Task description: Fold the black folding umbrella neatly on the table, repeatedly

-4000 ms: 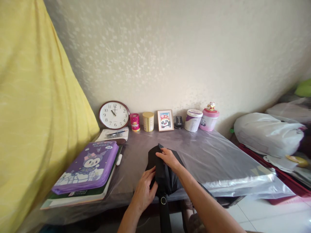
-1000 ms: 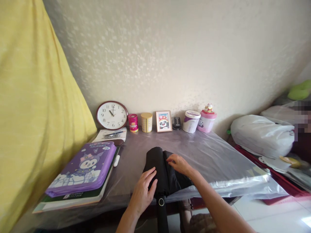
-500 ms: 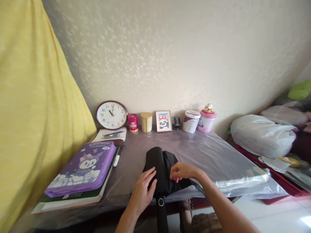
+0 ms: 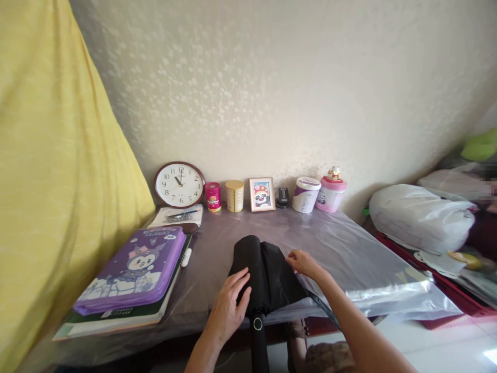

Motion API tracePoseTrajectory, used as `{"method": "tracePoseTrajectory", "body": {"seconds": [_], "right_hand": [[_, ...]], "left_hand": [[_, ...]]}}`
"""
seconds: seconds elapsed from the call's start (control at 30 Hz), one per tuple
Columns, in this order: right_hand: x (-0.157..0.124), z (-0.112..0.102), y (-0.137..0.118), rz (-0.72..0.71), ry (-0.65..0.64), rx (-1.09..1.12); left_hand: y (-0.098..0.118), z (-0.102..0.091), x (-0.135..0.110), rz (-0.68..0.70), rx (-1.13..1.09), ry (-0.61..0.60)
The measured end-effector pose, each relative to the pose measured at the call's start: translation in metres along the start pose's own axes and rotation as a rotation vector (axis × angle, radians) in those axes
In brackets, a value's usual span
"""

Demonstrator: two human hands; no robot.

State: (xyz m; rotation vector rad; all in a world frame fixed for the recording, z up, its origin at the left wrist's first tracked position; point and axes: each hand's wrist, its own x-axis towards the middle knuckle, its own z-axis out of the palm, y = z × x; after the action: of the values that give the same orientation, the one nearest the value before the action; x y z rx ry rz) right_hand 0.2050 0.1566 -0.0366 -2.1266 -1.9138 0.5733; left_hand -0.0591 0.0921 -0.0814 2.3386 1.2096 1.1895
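Note:
A folded black umbrella (image 4: 252, 274) lies at the table's front edge, its black handle (image 4: 258, 339) sticking out over the edge toward me. My left hand (image 4: 232, 303) rests on the left side of the umbrella's canopy, with its fingers stretched out over the cloth. At the right edge of a spread flap (image 4: 280, 277) of the canopy, my right hand (image 4: 303, 263) is closed, thumb and fingers pinching the fabric. A dark strap (image 4: 324, 306) hangs from the flap's lower right corner, beneath my right forearm.
A purple case (image 4: 132, 269) sits on books at the left, beside a white marker (image 4: 186, 257). Along the wall stand a clock (image 4: 179, 184), several canisters including a pink one (image 4: 213, 197), and a picture frame (image 4: 262, 195). White bags (image 4: 421, 217) are piled at right.
My right hand has moved right and slightly away from me, from the middle of the canopy to its flap's outer edge. The flap is spread flatter. My left hand stays put.

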Motion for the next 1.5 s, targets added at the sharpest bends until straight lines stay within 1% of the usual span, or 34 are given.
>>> {"method": "tracePoseTrajectory", "body": {"seconds": [0.1, 0.2, 0.27, 0.43, 0.53, 0.63, 0.73, 0.83, 0.93, 1.07, 1.23, 1.37, 1.5], "right_hand": [[-0.001, -0.001, -0.006, 0.012, -0.029, 0.029], [0.0, -0.002, -0.008, 0.031, -0.023, 0.095], [-0.001, -0.002, -0.01, 0.054, -0.03, 0.173], [-0.004, -0.001, -0.02, 0.14, -0.123, 0.416], [-0.004, 0.001, -0.022, 0.16, -0.108, 0.424], [-0.002, 0.0, -0.021, 0.13, -0.101, 0.47], [-0.003, -0.005, -0.024, 0.065, -0.126, 0.684], [-0.009, -0.011, -0.036, -0.02, -0.143, 0.911], [-0.014, -0.014, -0.052, -0.081, -0.142, 1.03], [-0.015, -0.009, -0.068, -0.141, -0.138, 1.071], [-0.009, 0.008, -0.084, -0.203, -0.155, 1.082], [-0.004, 0.023, -0.097, -0.201, -0.14, 1.025], [-0.003, 0.033, -0.11, -0.169, -0.135, 0.954]], "left_hand": [[0.0, 0.0, 0.0, 0.009, 0.001, -0.003], [-0.001, 0.0, 0.0, 0.021, 0.002, 0.012], [0.0, 0.0, 0.001, 0.025, -0.001, 0.022], [0.001, -0.001, 0.001, 0.022, -0.008, 0.033], [0.001, -0.001, 0.001, 0.03, -0.007, 0.046], [0.001, -0.001, 0.001, 0.038, -0.009, 0.051], [0.001, -0.001, 0.001, 0.032, -0.007, 0.041], [0.001, -0.001, 0.001, 0.02, -0.004, 0.035], [0.001, -0.001, 0.001, 0.017, -0.005, 0.041], [0.001, -0.001, 0.001, 0.037, 0.003, 0.04], [0.001, -0.001, 0.001, 0.026, 0.011, 0.024], [0.001, 0.0, 0.0, 0.0, 0.011, 0.005], [0.001, 0.0, 0.001, -0.009, -0.008, 0.005]]}}
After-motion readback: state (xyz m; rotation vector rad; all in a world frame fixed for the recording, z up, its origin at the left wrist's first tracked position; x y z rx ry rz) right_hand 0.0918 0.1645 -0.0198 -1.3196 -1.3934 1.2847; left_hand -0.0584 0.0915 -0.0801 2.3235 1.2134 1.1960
